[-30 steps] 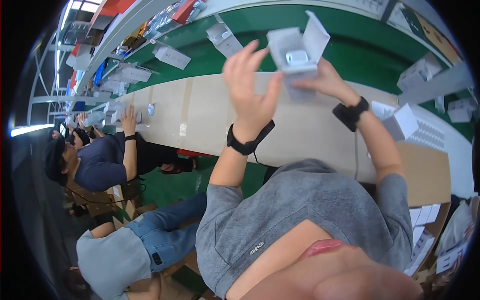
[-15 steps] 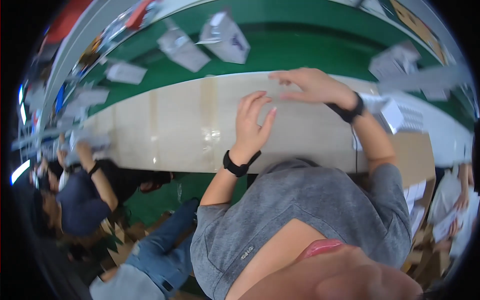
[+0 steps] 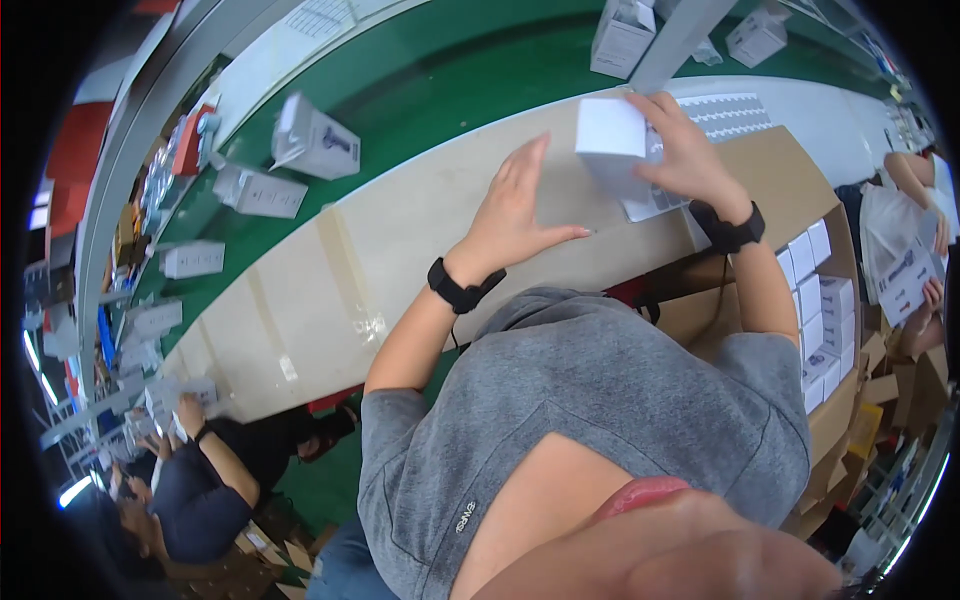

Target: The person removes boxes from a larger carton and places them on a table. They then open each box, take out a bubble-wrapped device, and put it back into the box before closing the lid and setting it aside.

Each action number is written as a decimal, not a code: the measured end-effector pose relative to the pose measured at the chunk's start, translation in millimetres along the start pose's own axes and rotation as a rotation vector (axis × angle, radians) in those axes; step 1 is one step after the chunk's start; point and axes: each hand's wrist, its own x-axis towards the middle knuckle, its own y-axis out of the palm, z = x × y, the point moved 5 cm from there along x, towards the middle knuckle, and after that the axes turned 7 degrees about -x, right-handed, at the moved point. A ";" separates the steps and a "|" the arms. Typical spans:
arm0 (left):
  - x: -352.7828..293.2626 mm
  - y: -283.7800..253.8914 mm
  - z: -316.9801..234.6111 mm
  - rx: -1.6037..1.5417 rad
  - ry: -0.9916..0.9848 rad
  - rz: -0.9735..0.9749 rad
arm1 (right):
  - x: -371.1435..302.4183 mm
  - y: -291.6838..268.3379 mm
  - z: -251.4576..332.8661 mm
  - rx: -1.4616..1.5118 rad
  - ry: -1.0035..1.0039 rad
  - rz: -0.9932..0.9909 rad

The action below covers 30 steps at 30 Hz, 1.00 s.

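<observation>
Gripping a white box [image 3: 610,128] in the right hand [image 3: 692,155], with fingers bent at the upper right edge and thumb lower down on the same box. Holding it over the right-hand part of the tabletop [image 3: 410,235], with a plain white face turned up; cannot tell whether touching down there. Holding the left hand [image 3: 508,212] spread and unladen over the tabletop's middle, with fingers pointing toward the far edge and thumb stretched out to the right, apart from the box. Wearing a black wristband [image 3: 465,288] on the left wrist and a matching band [image 3: 733,230] on the right.

Can see at the tabletop's right end a white sheet [image 3: 725,115] with a patterned surface. On the near side of that end, can see a cardboard carton [image 3: 775,165] with its flap raised, packed with rows of small white cartons [image 3: 826,305].

Beyond the tabletop's far edge, can see a green surface [image 3: 460,80] bearing printed boxes [image 3: 335,145]. Near the tabletop's left end, can see a person in a dark shirt [image 3: 205,510]; past the right end, a co-worker's hand [image 3: 940,235] on a printed package [image 3: 905,280].
</observation>
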 end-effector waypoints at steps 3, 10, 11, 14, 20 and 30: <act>-8.4 -12.6 0.0 -0.070 -0.077 -0.128 | -1.2 1.2 45.1 0.196 -0.212 0.163; -34.9 -26.1 -7.5 -0.332 -0.294 0.066 | -8.1 11.5 81.3 0.207 -0.691 0.200; -37.7 -27.8 -7.9 -0.331 -0.306 0.054 | -8.0 10.0 86.6 0.157 -0.726 0.202; -42.9 -31.7 -13.8 -0.189 -0.260 0.079 | -8.7 5.3 100.6 0.060 -0.794 0.208; -45.6 -35.1 -18.4 -0.140 -0.185 0.122 | -8.4 1.0 113.0 -0.053 -0.805 0.308; -37.1 -27.8 -22.4 -0.219 -0.255 0.152 | -16.2 2.2 110.9 -0.034 -0.800 0.155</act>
